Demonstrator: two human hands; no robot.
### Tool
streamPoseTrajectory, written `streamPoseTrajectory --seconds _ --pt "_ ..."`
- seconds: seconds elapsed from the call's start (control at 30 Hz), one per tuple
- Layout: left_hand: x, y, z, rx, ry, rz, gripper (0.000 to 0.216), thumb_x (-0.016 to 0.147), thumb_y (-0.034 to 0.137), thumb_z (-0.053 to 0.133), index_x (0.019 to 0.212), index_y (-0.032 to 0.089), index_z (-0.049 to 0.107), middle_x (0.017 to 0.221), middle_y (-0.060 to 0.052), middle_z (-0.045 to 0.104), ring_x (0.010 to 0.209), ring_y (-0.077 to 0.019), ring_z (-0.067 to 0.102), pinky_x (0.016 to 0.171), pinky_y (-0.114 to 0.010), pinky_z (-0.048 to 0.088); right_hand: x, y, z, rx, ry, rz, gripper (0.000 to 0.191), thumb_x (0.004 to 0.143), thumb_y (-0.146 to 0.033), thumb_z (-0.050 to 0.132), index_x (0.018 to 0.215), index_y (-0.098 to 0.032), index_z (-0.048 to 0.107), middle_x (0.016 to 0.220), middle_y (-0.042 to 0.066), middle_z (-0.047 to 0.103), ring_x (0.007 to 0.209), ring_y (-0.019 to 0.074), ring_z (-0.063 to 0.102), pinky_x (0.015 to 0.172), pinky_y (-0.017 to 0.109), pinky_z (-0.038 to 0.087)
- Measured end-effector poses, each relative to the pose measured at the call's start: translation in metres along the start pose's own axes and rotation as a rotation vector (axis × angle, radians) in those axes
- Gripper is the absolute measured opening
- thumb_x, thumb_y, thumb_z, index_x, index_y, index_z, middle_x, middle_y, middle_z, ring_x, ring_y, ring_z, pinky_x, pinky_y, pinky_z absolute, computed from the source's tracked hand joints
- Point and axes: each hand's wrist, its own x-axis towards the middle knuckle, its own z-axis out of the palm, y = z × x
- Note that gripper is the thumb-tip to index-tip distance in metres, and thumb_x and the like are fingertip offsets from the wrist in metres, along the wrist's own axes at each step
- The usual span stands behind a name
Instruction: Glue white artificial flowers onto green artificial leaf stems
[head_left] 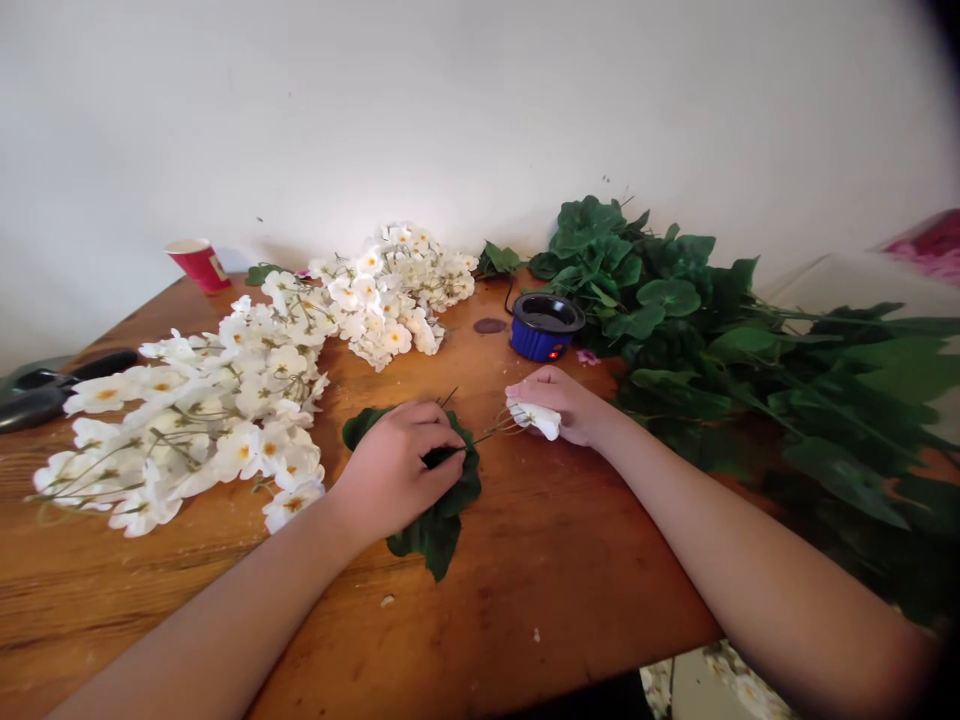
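Observation:
My left hand [405,465] is closed over a cluster of dark green artificial leaves [431,540], its fingers curled round the thin stem part. In my right hand [566,395] a white artificial flower [536,418] is gripped by its head. Its thin stems point left, and their ends meet the leaf stem close to my left fingertips. I cannot tell whether stem and leaves are joined. Just beyond my right hand stands a small blue pot [536,340] with a black rim and a lit red light.
White artificial flowers [247,400] lie heaped on the left, with another heap [397,290] behind. Green leaf stems [660,290] fill the right side. A red paper cup [201,266] stands at the back left, near black-handled cutters [60,385]. The wooden table [480,640] meets a white wall.

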Motion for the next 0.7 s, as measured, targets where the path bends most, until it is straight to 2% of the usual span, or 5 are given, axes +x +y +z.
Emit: streamPoseTrajectory --seconds 0.37,0.7 --pt "-0.0001 -0.001 0.0001 -0.08 0.044 -0.025 0.015 0.089 0.022 0.058 0.084 0.019 0.072 0.086 -0.004 0.066 0.081 -0.0154 0.061 0.075 -0.031 0.048 0.0008 -0.0005 -0.002 0.024 0.033 0.023 0.03 0.061 -0.04 0.078 0.054 -0.014 0.066 0.048 0.0 0.056 0.04 0.008 0.044 0.038 0.022 0.027" --pt "-0.0017 -0.0015 0.0005 -0.119 0.075 -0.037 0.013 0.088 0.022 0.06 0.085 0.019 0.072 0.086 -0.004 0.066 0.081 -0.015 0.062 0.075 -0.03 0.05 0.0015 0.0022 -0.0047 0.058 0.021 0.009 0.03 0.065 -0.038 0.077 0.052 -0.015 0.065 0.048 0.0 0.055 0.04 0.0082 0.043 0.038 0.022 0.027"
